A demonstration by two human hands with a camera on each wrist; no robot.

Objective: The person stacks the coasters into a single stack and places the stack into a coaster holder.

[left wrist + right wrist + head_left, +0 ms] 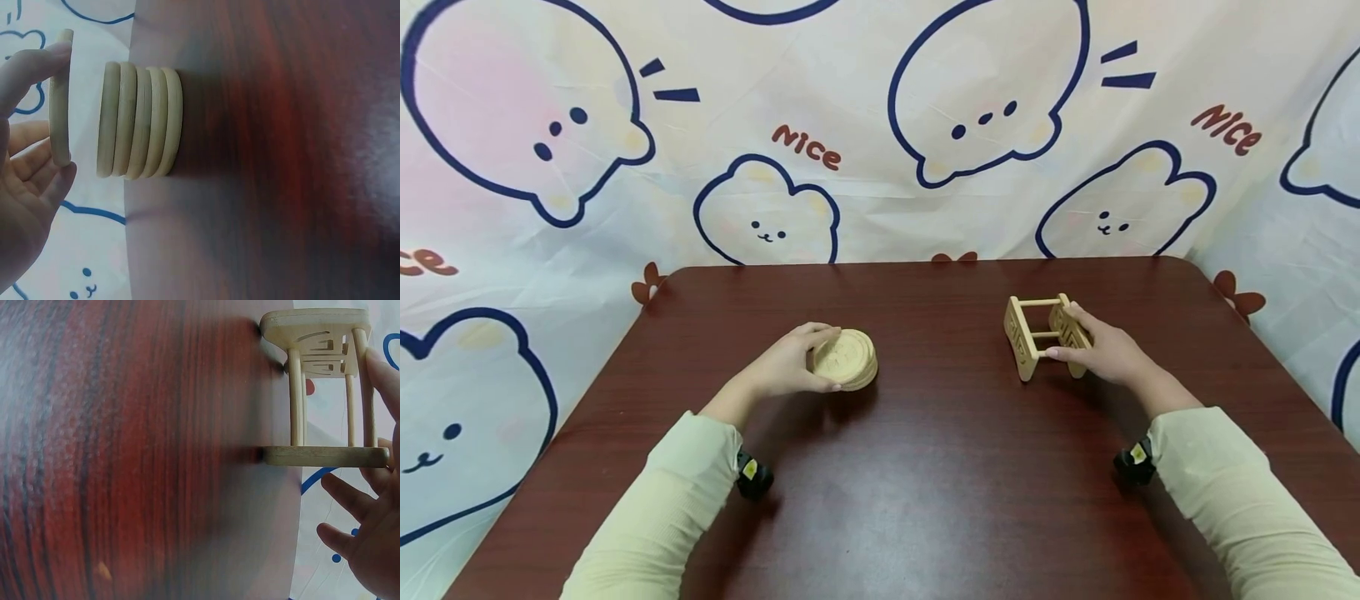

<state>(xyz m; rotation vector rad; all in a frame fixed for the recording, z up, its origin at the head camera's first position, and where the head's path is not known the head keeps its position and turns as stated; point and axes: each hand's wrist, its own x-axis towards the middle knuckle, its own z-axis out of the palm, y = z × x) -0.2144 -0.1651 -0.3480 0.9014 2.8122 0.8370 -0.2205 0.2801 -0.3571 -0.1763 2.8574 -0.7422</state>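
Note:
My left hand pinches a round wooden coaster at its edges, thumb on one side and fingers on the other. Just below that coaster, with a gap between, a stack of several matching coasters stands on the table; from the head view the held one mostly covers it. On the right stands a small wooden coaster rack, with cut-out side panels joined by round rods. My right hand grips its right side panel, the thumb against a rod at the near end. The rack's feet are at the tabletop.
The dark reddish-brown table ends at the back against a pale cloth printed with cartoon bears, which also hangs on both sides. Black wrist cameras are strapped below both light sleeves.

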